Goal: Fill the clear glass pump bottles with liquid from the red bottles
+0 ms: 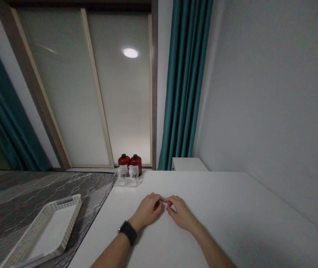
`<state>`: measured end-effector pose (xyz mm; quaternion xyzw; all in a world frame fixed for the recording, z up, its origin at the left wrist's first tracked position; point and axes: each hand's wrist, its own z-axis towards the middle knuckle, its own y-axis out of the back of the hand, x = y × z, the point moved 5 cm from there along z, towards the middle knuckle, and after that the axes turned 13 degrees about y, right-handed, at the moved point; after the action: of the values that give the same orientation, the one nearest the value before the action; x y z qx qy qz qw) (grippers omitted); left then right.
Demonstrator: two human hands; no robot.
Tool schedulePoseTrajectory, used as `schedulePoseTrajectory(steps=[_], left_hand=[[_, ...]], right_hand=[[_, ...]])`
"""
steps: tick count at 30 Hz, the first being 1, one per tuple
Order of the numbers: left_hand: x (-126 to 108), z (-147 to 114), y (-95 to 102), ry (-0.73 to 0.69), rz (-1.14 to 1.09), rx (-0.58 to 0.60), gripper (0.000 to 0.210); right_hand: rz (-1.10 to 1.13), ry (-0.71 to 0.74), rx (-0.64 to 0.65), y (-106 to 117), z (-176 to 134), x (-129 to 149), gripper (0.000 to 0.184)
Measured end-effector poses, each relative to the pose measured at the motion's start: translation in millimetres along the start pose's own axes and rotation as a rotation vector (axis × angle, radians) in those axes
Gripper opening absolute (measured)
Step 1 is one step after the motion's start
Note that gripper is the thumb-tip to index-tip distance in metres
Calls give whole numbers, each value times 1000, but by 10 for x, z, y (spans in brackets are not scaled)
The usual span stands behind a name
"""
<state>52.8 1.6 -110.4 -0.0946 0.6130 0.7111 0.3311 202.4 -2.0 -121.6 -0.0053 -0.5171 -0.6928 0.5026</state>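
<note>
My left hand [148, 209], with a black watch [128, 232] on its wrist, rests on the white table [217, 208]. Its fingers are loosely curved, with a gap between thumb and forefinger. My right hand [179, 212] lies just beside it, fingers bent and thumb apart from the forefinger. The fingertips of the two hands meet or nearly meet; which of these, I cannot tell. Nothing shows in either hand, though the undersides of the fingers are hidden.
Two red bottles [135, 165] with black caps stand in a clear tray [127, 182] at the table's far left corner. Left of the table, lower down, is a white perforated basket [72, 212]. Beyond the far edge are a white cabinet [188, 163] and a teal curtain [185, 85].
</note>
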Motion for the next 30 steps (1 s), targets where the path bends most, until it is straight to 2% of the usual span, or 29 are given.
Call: schedulePoseTrajectory(steps=[30], left_hand=[[11, -18, -16, 8, -4, 16, 17]], right_hand=[[13, -28, -11, -21, 2, -30, 23]])
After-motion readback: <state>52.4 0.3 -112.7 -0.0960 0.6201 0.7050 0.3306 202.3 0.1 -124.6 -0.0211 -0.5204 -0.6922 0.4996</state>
